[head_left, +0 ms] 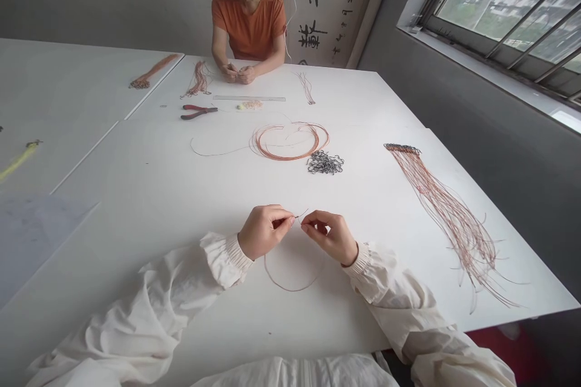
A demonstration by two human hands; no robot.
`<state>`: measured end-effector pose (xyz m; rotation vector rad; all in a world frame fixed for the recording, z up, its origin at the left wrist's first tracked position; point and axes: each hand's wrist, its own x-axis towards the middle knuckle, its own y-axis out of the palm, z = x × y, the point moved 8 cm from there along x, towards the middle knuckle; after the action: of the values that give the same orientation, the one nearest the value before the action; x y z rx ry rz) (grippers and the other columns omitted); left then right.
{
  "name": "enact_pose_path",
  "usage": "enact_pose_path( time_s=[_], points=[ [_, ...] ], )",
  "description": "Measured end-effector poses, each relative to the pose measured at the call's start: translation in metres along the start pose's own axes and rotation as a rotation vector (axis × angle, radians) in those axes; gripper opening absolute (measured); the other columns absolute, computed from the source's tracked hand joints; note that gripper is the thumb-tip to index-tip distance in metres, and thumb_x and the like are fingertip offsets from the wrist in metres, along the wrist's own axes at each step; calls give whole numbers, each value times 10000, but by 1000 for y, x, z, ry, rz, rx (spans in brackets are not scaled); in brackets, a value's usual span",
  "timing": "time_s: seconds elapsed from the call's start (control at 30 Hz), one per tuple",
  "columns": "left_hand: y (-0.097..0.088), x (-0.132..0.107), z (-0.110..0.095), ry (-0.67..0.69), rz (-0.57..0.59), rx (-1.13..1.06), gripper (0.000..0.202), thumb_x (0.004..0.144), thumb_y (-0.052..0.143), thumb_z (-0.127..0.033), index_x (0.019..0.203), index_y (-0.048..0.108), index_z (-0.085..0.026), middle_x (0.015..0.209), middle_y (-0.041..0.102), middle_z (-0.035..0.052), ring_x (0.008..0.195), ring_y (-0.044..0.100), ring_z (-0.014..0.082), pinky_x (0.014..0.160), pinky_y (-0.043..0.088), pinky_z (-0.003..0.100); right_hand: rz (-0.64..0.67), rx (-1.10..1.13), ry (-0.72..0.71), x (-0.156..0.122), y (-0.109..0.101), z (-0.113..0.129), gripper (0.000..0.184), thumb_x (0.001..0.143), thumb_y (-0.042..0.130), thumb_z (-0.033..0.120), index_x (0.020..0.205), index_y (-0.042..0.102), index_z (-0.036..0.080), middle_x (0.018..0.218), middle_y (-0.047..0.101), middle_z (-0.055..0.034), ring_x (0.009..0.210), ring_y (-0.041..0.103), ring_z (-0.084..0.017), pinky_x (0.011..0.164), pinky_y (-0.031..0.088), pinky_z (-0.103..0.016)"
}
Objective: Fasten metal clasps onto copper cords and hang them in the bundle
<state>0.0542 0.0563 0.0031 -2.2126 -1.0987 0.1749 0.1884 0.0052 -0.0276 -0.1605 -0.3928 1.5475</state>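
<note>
My left hand [264, 231] and my right hand [330, 234] meet over the white table [149, 193], fingers pinched. Between them they hold a thin copper-coloured cord [290, 285] that loops down toward me, and a small dark hook [302, 215] sits at the pinch point. Which hand grips the hook I cannot tell. Further out lie a coil of the same cord [290, 140] and a pile of dark metal hooks [325, 162].
A bundle of cut cords with hooks [447, 211] fans out at the right edge. Across the table a person in an orange shirt [249, 27] works with both hands; red pliers [198, 111], a ruler [249, 98] and more cord bundles lie near them.
</note>
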Motion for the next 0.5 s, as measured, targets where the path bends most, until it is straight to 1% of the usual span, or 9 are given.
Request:
enact_pose_path(
  time_s=[0.1, 0.17, 0.33, 0.5],
  points=[
    [6, -1, -1, 31, 36, 57, 242, 889, 518, -214, 759, 717, -169, 656, 582, 26, 583, 489, 127, 562, 390, 239, -2, -76, -107, -2, -1, 13, 102, 859, 579, 241, 856, 662, 181, 758, 650, -31, 554, 458, -101, 540, 411, -236],
    [10, -3, -2, 46, 70, 74, 255, 892, 504, -206, 735, 702, -171, 640, 558, 21, 576, 476, 128, 558, 377, 244, -11, -71, -128, -2, -4, 17, 96, 860, 573, 226, 860, 659, 182, 770, 653, -32, 563, 459, -103, 545, 414, -236],
    [18, -7, -8, 81, 135, 83, 300, 891, 501, -199, 623, 634, -170, 579, 468, -1, 534, 404, 119, 536, 340, 251, -26, -33, -56, 2, -10, 14, 83, 838, 592, 217, 817, 660, 174, 723, 639, -17, 561, 437, -102, 541, 397, -235],
    [21, -11, -13, 119, 160, 25, 279, 896, 512, -198, 654, 647, -167, 577, 454, -8, 528, 396, 112, 529, 338, 250, 27, 27, 28, 5, -7, 3, 111, 830, 607, 244, 783, 659, 158, 694, 632, -20, 553, 429, -102, 545, 380, -246]
  ],
)
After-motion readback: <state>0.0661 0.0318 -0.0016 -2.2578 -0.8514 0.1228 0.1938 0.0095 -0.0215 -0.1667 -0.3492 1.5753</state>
